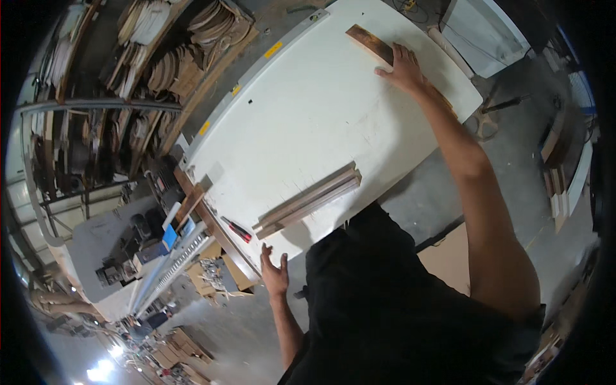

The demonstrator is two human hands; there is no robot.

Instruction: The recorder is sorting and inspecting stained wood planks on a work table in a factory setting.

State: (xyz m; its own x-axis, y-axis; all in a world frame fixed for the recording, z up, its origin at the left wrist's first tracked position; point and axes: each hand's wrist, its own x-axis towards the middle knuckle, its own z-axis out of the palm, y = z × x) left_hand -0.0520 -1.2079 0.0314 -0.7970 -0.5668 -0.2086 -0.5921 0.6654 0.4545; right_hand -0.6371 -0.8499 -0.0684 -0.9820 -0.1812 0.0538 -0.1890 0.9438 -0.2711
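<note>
My right hand (pixel 405 69) reaches to the far right of the white table (pixel 289 122). It straddles a long brown wooden board (pixel 369 43), thumb on the near side and fingers over the far side. The board's middle is hidden under the hand and forearm. My left hand (pixel 274 274) is open and holds nothing, thumb and fingers apart, just off the near left edge of the table. Close to it lie narrow wooden strips (pixel 311 200), side by side on the tabletop. A red and black hand tool (pixel 239 231), perhaps a screwdriver, rests left of the strips.
A metal rail with yellow labels (pixel 273 50) runs along the table's far left edge. Shelves (pixel 102 104) packed with wooden pieces stand beyond it. At the left is a grey machine (pixel 122 247), with an open cardboard box (pixel 218 273) nearby. A white panel (pixel 484 35) stands far right.
</note>
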